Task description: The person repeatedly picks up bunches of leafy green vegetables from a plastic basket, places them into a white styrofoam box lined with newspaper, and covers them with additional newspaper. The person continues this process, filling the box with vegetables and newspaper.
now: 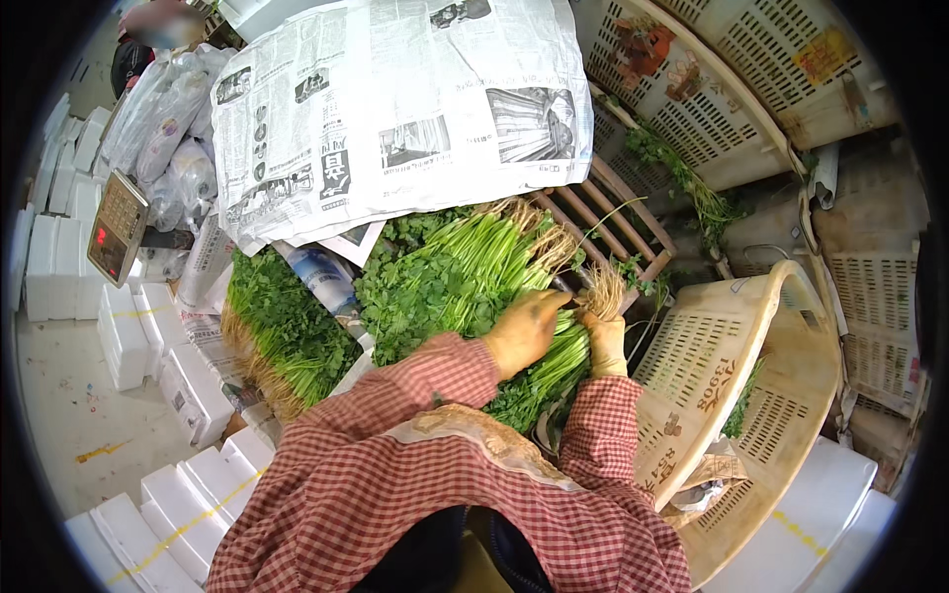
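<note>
Both my hands wear yellowish gloves. My right hand [605, 337] is closed round a bunch of leafy green herbs [565, 354], just below its pale roots, which stick up above the fingers. Bent over the same stems from the left is my left hand [528, 331], its fingertips close to the roots; whether it grips anything is not clear. Behind my hands lies a large heap of rooted herbs [474, 270], leaves to the left and roots to the right. Another pile of the herbs [293, 333] lies further left, roots outward. Printed newspaper [400, 111] covers the back of the heap.
A large plastic basket [689, 356] stands tilted at my right, with more baskets [689, 89] behind it. A slatted rack [608, 215] shows beyond the roots. At left are a digital scale [118, 226], plastic bags [174, 133] and white foam boxes [196, 393]. A person is at the far upper left.
</note>
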`<state>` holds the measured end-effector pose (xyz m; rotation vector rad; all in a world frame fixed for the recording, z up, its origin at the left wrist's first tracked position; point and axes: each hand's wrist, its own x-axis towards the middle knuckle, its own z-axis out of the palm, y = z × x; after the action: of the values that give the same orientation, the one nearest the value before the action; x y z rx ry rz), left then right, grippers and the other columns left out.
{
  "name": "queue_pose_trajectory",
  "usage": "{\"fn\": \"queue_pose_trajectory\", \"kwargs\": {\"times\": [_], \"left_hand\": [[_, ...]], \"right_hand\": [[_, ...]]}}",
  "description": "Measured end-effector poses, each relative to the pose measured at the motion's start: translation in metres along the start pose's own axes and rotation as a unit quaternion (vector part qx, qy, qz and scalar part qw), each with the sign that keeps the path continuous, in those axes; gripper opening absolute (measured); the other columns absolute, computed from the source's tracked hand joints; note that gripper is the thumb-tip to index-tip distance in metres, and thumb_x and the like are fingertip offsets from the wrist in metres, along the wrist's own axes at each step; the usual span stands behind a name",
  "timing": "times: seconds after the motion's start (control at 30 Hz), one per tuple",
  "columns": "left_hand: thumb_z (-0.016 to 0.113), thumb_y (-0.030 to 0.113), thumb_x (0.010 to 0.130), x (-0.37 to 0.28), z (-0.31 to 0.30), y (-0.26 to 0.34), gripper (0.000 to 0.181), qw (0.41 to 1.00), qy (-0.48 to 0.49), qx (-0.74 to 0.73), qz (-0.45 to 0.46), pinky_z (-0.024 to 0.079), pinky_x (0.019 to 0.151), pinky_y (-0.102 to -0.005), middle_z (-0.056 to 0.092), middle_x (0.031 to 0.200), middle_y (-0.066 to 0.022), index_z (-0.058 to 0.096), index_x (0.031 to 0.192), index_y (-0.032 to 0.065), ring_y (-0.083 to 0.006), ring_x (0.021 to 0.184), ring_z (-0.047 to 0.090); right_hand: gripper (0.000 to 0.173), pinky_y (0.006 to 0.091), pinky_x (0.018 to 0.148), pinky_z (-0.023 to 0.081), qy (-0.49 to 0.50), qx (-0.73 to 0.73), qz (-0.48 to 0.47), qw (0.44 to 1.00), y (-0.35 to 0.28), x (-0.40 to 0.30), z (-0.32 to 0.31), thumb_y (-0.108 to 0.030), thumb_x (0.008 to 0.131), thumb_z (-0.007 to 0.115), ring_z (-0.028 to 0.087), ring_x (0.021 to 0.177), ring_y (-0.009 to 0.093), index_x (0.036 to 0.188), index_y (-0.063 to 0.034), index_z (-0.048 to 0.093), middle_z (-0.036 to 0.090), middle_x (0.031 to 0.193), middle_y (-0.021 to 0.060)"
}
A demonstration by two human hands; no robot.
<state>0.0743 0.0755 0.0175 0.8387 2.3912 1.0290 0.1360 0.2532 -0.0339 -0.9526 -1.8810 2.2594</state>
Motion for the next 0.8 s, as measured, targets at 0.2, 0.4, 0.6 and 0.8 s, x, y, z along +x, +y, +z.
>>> {"fn": "queue_pose_trajectory", "kwargs": {"times": [0.2, 0.4, 0.6, 0.8], "left_hand": [[0.050, 0.002, 0.093, 0.027, 0.060, -0.038, 0.051, 0.946, -0.105, -0.199, -0.233, 0.052, 0.088, -0.0351, 0.064, 0.118, -0.0226, 0.042, 0.143, 0.0053, -0.0317, 0.103, 0.064], [0.060, 0.017, 0.091, 0.037, 0.065, -0.103, 0.039, 0.949, -0.160, -0.119, -0.246, 0.050, 0.090, -0.0351, 0.067, 0.112, -0.0195, 0.058, 0.129, 0.0074, -0.0304, 0.104, 0.064], [0.061, 0.012, 0.091, 0.020, 0.043, -0.119, 0.044, 0.976, -0.153, -0.070, -0.136, 0.045, 0.101, -0.0418, 0.058, 0.128, -0.0225, 0.055, 0.133, 0.0039, -0.0367, 0.120, 0.054], [0.060, 0.015, 0.093, 0.005, 0.038, -0.073, 0.044, 0.975, -0.153, -0.126, -0.103, 0.045, 0.103, -0.0393, 0.056, 0.133, -0.0224, 0.055, 0.135, 0.0042, -0.0371, 0.120, 0.055]], "right_hand": [[0.021, 0.0284, 0.077, 0.051, -0.054, -0.014, 0.018, 0.998, -0.015, -0.016, 0.013, -0.005, 0.088, 0.071, 0.062, 0.083, 0.014, 0.108, -0.0007, 0.067, 0.068, 0.093, 0.0022], [0.040, 0.0239, 0.057, 0.049, 0.045, -0.163, -0.066, 0.983, -0.081, -0.082, 0.038, -0.007, 0.089, 0.066, 0.055, 0.064, 0.010, 0.129, -0.0051, 0.060, 0.069, 0.103, 0.0079], [0.028, 0.0331, 0.082, 0.057, 0.204, -0.108, -0.327, 0.916, -0.249, -0.149, -0.061, -0.018, 0.098, 0.055, 0.067, 0.092, 0.023, 0.105, 0.0075, 0.064, 0.068, 0.101, 0.0197], [0.039, 0.0321, 0.089, 0.051, 0.341, -0.191, -0.382, 0.837, -0.276, -0.080, -0.093, -0.018, 0.095, 0.061, 0.062, 0.095, 0.018, 0.131, -0.0036, 0.057, 0.067, 0.112, 0.0131]]}}
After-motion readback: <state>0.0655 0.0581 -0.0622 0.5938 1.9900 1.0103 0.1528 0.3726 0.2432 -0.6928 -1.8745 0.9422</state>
